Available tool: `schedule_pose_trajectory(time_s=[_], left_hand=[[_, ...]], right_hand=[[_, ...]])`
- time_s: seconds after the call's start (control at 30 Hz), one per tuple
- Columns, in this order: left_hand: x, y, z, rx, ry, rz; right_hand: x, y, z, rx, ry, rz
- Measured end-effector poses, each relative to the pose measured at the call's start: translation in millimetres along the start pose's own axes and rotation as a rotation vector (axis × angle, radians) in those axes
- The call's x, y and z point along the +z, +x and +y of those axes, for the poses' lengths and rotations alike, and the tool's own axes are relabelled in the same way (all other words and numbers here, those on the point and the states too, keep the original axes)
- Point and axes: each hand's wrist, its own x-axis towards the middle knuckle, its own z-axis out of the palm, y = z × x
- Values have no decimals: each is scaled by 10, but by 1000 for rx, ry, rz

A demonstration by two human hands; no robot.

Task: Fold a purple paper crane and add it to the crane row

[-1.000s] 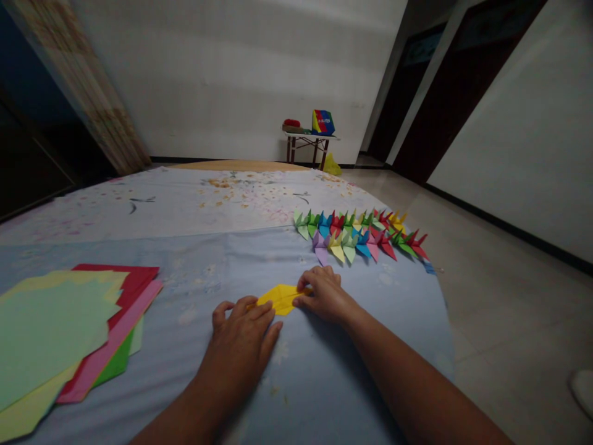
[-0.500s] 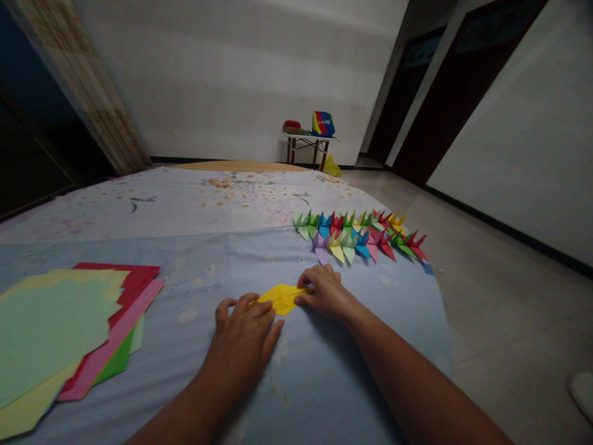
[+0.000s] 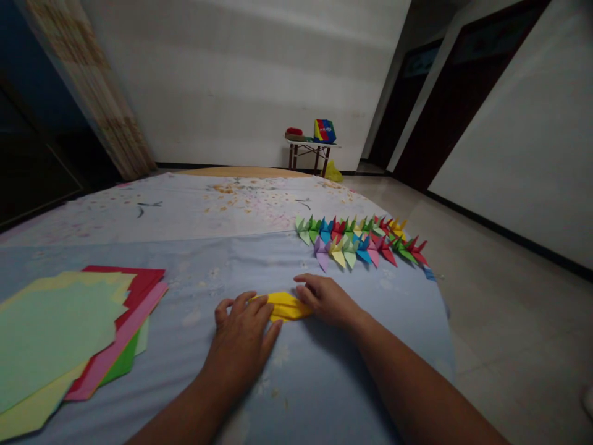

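Left hand (image 3: 241, 337) fingers spread flat on folded yellow origami paper (image 3: 288, 306), right hand (image 3: 327, 301) fingers open at its far end; row of finished paper cranes (image 3: 356, 244) done, stack of origami sheets (image 3: 60, 334) unfolded

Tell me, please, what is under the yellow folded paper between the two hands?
The yellow folded paper lies on a light blue cloth. The cloth directly under it is covered, so I cannot see it or whether anything else is there. The left hand covers its left end.
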Motion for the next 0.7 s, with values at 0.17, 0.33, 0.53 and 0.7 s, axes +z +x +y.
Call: schedule_pose_trajectory(time_s=[0.17, 0.33, 0.53, 0.7], left_hand=[[-9, 15, 6, -86, 29, 29], [29, -7, -18, -92, -27, 71], [138, -20, -70, -27, -150, 126], [156, -46, -70, -109, -186, 110]], right_hand=[[21, -2, 3, -85, 26, -57], [73, 59, 41, -294, -79, 8], [152, 67, 5, -389, -68, -90], [210, 86, 88, -415, -3, 8]])
